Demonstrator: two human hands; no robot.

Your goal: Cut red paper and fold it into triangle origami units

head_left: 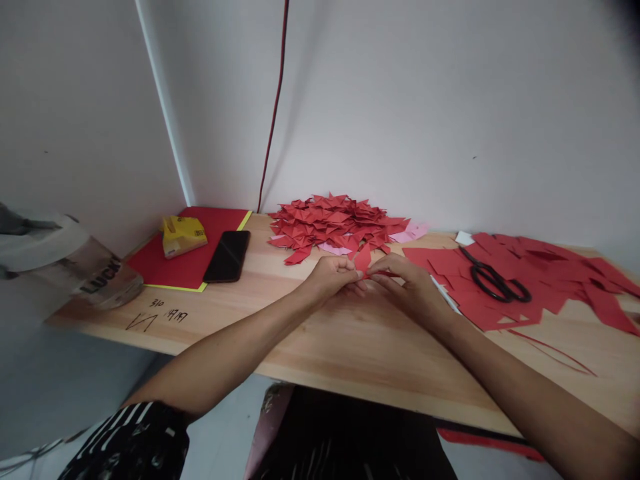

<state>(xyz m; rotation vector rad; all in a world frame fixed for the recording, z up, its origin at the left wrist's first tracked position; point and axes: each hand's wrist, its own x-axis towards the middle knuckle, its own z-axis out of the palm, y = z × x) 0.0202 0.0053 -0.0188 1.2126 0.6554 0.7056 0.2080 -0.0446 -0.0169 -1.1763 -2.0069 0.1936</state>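
- Dim, flat, greyish light
- Soft shadow on wall [425,120], right of cord [280,73]
- Wide-angle stretch at edges; bottle [107,273] leans
- Dark blurred patch, top-right corner
- Fine detail soft around hands [331,275]

The left edge shows what looks like a clear bottle [103,273] lettered "LUCK", its top blurred. Left of centre lie a black phone [227,256] and a yellow packet [183,235]; a dark red cord [281,73] hangs at upper centre.
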